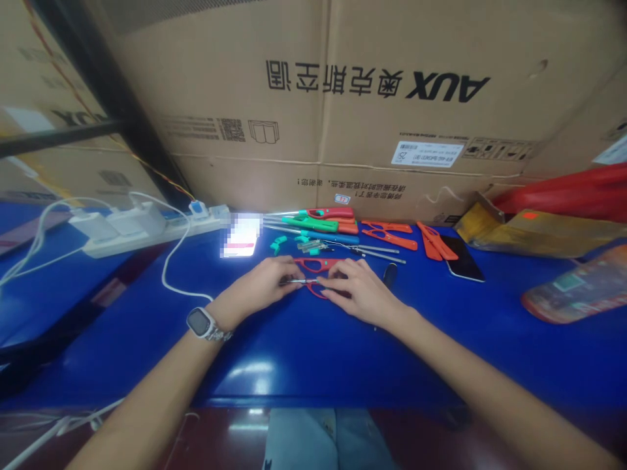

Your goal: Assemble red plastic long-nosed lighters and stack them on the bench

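Observation:
Both hands meet over a red plastic handle shell (318, 266) lying on the blue table (304, 352). My left hand (264, 285), with a watch on its wrist, pinches the end of a thin metal rod (300, 281) against the shell. My right hand (353, 288) is curled, its fingertips pressed on the shell's right part next to the rod. Just behind lie small teal plastic pieces (277, 245) and thin metal rods (377, 250).
Behind the hands lie finished red and green long-nosed tools (323, 220), orange-red shell halves (392, 234), a lit phone (241, 237) and a dark phone (460, 259). A white power strip (142, 228) with chargers and cables sits at left. Large cardboard boxes (343, 98) wall the back; packets lie right.

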Demonstrator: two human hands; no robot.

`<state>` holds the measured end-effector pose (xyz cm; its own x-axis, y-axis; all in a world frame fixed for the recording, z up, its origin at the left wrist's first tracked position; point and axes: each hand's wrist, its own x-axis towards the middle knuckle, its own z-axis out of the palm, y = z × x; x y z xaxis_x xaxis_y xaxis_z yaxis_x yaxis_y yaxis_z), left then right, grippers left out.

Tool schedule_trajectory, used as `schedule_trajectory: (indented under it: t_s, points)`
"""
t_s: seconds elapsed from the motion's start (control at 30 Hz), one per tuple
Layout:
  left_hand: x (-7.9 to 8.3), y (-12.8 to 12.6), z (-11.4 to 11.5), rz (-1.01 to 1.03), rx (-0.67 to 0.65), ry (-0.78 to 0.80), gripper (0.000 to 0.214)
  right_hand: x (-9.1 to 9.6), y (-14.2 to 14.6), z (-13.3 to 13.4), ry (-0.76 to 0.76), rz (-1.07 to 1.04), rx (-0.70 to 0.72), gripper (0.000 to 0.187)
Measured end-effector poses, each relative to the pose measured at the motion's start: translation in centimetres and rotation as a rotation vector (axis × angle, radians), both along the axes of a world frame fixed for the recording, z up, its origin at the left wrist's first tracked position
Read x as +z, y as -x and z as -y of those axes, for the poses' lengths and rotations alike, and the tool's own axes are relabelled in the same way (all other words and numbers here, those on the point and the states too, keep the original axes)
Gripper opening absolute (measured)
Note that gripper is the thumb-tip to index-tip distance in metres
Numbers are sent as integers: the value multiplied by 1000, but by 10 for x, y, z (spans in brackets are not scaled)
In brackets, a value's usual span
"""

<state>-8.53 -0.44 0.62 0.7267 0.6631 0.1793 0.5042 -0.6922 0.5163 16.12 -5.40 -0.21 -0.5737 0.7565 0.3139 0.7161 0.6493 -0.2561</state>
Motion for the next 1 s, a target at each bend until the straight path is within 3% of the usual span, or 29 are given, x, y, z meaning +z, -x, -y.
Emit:
schedule_trajectory:
  t_s: [0.5,0.83,1.0]
  points:
    - [-3,-3,-2,158,-64,72,23,-4,2,2,-11,-32,-9,28]
    - [-1,-15,10,69,35,-86,28,-6,3,1,56,-97,-34,25]
    - [10,-21,13,-17,28,-160,27,-5,7,-3,101,-102,-60,25]
